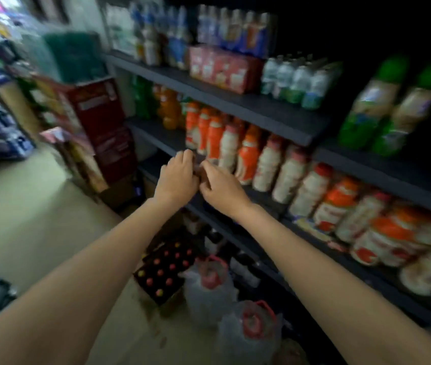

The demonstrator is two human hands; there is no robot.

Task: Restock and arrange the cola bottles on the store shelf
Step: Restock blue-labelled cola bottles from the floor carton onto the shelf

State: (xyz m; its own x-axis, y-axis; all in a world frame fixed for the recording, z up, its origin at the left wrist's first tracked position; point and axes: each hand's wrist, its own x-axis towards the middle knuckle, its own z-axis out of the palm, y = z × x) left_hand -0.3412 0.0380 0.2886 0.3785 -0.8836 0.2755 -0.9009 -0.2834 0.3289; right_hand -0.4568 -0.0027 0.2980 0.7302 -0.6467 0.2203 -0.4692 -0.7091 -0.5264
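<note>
Hands meet at the front edge of the middle shelf (156, 138), just left of the row of orange-and-white bottles (248, 159). Left hand (177, 177) has fingers curled downward; right hand (219, 185) is curled too, fingertips nearly touching the left's. Something small and dark sits between them, probably a bottle top, but motion blur hides it. Can't tell what either hand actually holds, or whether it's a grip at all.

Likely reason for the pose: the shelf stretch left of the orange row looks bare, so two hands are seating or straightening something at the start of that gap.

Cola stock: dark crate of bottles with red and yellow caps (161, 272) on the floor (38, 219) below the hands, pushed against the shelf base. Looks like the supply, placed within easy reach of the shelf. More dark bottles sit on the lower shelf behind it, too dim to identify.

Two clear jugs with red handles (209, 283) stand on the floor beside the crate.

Judgement: early in restock, crate looks mostly full.
</note>
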